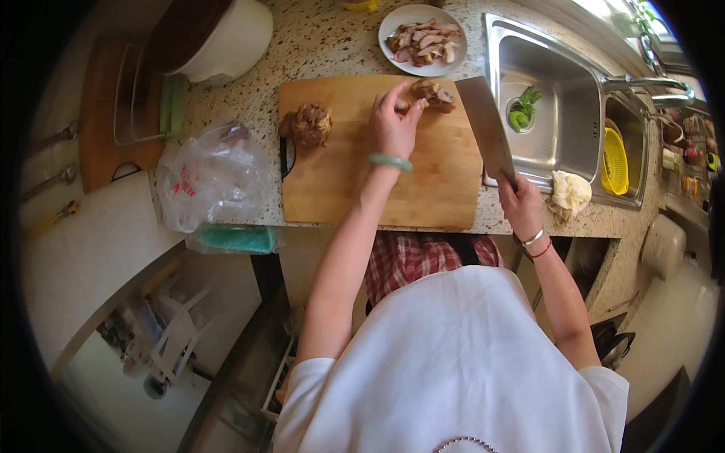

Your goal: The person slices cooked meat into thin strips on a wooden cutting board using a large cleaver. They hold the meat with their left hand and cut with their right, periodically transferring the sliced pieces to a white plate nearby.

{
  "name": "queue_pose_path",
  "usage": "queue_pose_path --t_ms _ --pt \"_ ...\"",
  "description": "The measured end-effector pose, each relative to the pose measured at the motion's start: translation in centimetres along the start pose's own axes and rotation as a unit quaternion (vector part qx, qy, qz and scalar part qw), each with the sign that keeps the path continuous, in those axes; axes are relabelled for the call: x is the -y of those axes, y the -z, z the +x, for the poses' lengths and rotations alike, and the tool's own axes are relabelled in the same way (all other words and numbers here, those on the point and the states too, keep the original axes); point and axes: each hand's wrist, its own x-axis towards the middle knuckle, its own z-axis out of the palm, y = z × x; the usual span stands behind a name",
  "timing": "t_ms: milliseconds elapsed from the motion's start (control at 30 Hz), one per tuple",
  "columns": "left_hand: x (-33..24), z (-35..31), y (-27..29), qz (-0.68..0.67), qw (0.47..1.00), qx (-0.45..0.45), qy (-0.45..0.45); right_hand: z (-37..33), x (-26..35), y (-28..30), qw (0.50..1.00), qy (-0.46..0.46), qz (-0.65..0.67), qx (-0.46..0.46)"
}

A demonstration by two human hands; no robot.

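A wooden cutting board [340, 181] lies on the counter in front of me. My left hand [394, 127], wearing a green bangle, is over its upper middle. Thumb and fingers close on a small pale-brown piece of meat [402, 106]; the fingers partly hide it. Just right of the fingertips lies a larger browned chunk of cooked meat [433, 95]. Another browned chunk [312, 125] sits at the board's left side, apart from my hands. My right hand [519, 205] grips a cleaver [485, 124] by its handle, the wide blade raised over the board's right edge.
A white plate of sliced meat [424, 41] stands beyond the board. On the right is a steel sink [551, 155] with green vegetables [523, 109] and a yellow basket [615, 162]. A crumpled cloth [571, 193] rests by its front edge. A plastic bag [219, 177] lies left.
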Motion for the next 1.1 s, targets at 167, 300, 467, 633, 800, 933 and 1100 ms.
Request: queue_pose_path --t_ms 167,300,467,633,800,933,1100 --pt "1.1 3.5 -1.6 0.08 0.988 0.132 -0.027 0.5 -1.3 1.2 0.998 0.017 -0.063 0.006" --pt "0.5 2.1 -1.2 0.058 0.979 0.195 -0.002 -0.4 -2.1 1.1 0.999 -0.012 -0.024 0.033" --pt "0.5 -1.6 0.4 0.049 0.987 0.151 0.01 -1.4 -1.2 1.1 0.965 -0.15 0.183 0.112" --pt "0.2 -5.1 2.0 0.076 0.989 0.114 0.065 -0.6 0.0 1.4 0.902 -0.245 0.296 0.196" --pt "-0.2 -6.0 1.9 0.125 0.989 0.068 0.049 -0.1 1.4 0.7 0.869 -0.284 0.331 0.233" --pt "-0.7 -6.5 1.3 0.111 0.989 0.049 0.08 0.2 1.7 -0.6 0.862 -0.279 0.353 0.234" --pt "-1.1 -6.6 1.5 0.103 0.986 0.065 0.113 -0.1 2.1 -1.2 0.874 -0.265 0.33 0.237"
